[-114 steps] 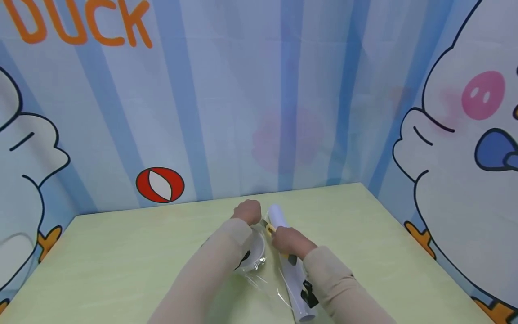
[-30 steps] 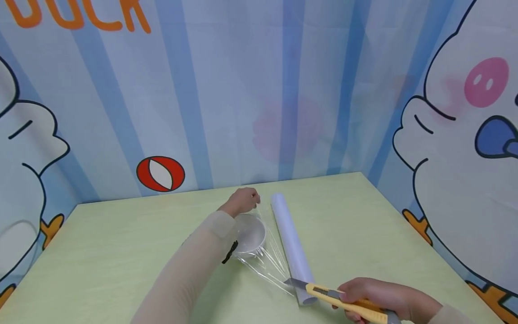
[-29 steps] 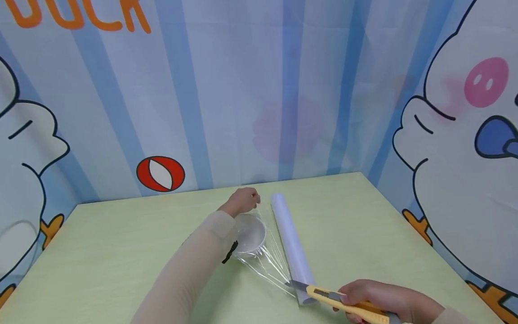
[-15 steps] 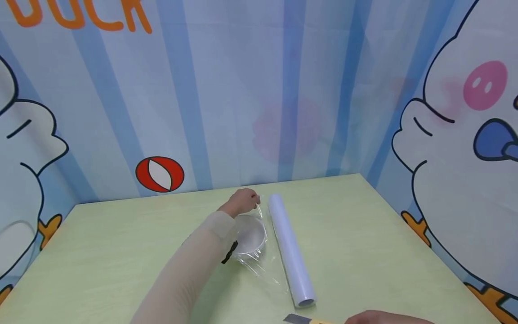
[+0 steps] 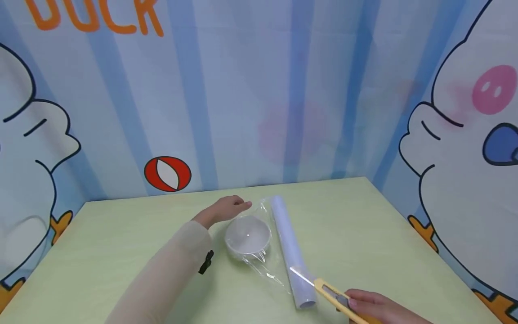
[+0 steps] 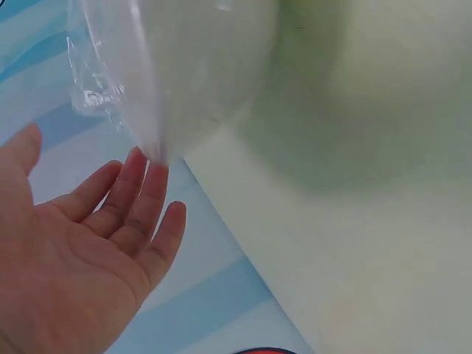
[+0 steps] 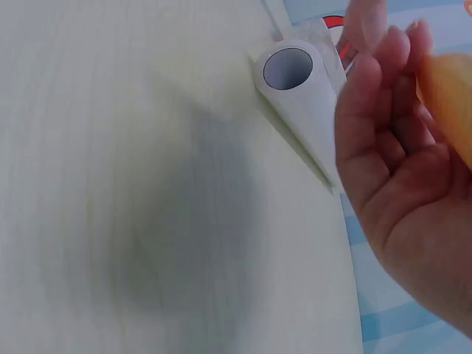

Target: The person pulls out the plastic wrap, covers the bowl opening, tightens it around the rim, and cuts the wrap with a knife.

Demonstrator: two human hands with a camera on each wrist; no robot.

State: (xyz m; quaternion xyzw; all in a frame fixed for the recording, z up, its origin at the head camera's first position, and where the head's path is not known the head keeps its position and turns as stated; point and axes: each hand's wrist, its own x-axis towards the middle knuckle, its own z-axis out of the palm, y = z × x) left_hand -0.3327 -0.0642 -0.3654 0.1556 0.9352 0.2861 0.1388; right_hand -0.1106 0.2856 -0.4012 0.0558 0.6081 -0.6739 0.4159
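Note:
A white bowl (image 5: 247, 235) stands on the table with clear plastic wrap (image 5: 263, 271) over it, loose wrap hanging out toward the roll. My left hand (image 5: 226, 209) is at the bowl's far left side; in the left wrist view its palm faces up, fingers spread and relaxed, fingertips at the wrapped rim. A yellow utility knife (image 5: 333, 297) is gripped in my right hand (image 5: 378, 308), its bare blade overlapping the near part of the white wrap roll (image 5: 290, 252). In the right wrist view fingers curl around the knife's yellow handle (image 7: 451, 103), partly out of frame.
The pale green table (image 5: 141, 256) meets a blue striped cloth backdrop (image 5: 243, 90) at its far edge. The roll lies lengthwise just right of the bowl, its hollow end toward me.
The wrap stretched between bowl and roll has come apart from the blade side and slackened. My left hand has let go of the wrap and shifted left; the knife dipped toward me, then rose again.

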